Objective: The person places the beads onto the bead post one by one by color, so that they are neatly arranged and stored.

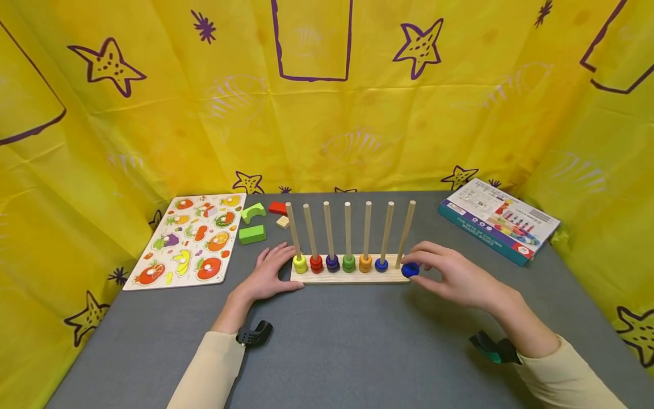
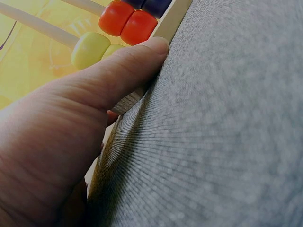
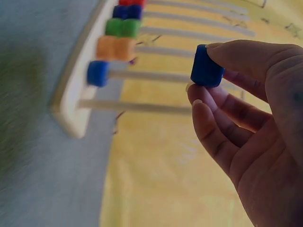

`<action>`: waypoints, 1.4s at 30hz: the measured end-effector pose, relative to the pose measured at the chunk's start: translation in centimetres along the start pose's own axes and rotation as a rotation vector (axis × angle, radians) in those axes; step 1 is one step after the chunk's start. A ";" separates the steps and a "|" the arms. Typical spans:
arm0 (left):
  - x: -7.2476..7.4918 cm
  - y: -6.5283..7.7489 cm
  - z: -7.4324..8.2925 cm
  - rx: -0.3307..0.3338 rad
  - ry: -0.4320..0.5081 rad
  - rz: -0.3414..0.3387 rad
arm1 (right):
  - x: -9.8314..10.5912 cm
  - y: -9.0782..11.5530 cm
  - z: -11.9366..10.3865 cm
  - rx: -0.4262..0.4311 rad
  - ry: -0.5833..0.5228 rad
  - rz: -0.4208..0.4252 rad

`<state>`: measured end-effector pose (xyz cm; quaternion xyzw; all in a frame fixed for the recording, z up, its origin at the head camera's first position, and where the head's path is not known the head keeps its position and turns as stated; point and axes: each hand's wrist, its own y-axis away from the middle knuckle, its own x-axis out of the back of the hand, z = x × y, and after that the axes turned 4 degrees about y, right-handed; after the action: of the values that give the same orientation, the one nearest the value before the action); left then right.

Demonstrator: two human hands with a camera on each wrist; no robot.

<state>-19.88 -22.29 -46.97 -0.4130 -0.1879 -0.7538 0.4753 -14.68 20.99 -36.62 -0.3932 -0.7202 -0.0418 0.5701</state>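
A wooden peg stand [image 1: 352, 277] with several upright pegs stands on the grey table. From the left, the pegs carry pairs of yellow beads [image 1: 300, 264], red beads [image 1: 316, 264], dark purple beads [image 1: 332, 263], green beads [image 1: 349, 263] and orange beads [image 1: 365, 263]. One blue bead [image 1: 381, 265] sits on the peg after these; the rightmost peg [image 1: 406, 233] is bare. My left hand [image 1: 268, 274] grips the stand's left end, thumb along the front edge, fingers partly hidden behind. Between thumb and fingertips, my right hand [image 1: 455, 272] pinches another blue bead [image 3: 207, 66], off the pegs, near the rightmost one.
A fruit and vegetable puzzle board [image 1: 186, 241] lies at the left. Beside it are green blocks [image 1: 252, 234], a red block [image 1: 278, 208] and a small plain wooden block [image 1: 283, 222]. A toy box [image 1: 501, 218] lies at the back right, before a yellow curtain [image 1: 327, 125].
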 end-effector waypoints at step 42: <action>-0.2 -0.1 -0.2 -0.013 -0.009 0.014 | 5.1 -8.9 -0.7 0.091 0.106 0.203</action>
<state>-19.97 -22.29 -47.19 -0.4209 -0.1821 -0.7498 0.4770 -19.78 17.15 -28.52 -0.4351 -0.6465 0.0280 0.6260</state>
